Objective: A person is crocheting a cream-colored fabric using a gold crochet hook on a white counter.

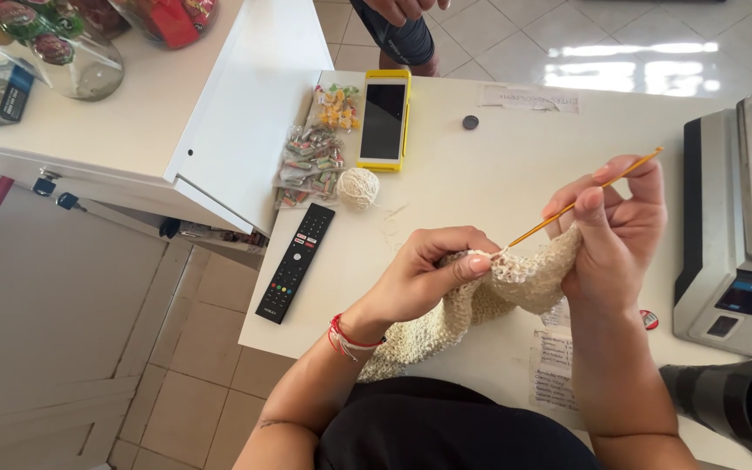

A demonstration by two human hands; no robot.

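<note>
Both hands work close to the body: the left hand (pixel 424 278) pinches the top edge of the cream crocheted piece (pixel 489 296), which drapes off the counter (pixel 480 174) toward the lap, while the right hand (pixel 615 231) grips the orange crochet hook (pixel 580 202) with its tip at the pinched stitches. If that pinch loosens, I judge the loop could slip off the hook. Beyond the left hand, the small yarn ball (pixel 358 187) could roll into the remote (pixel 296 261) or phone (pixel 384 119) when tugged.
</note>
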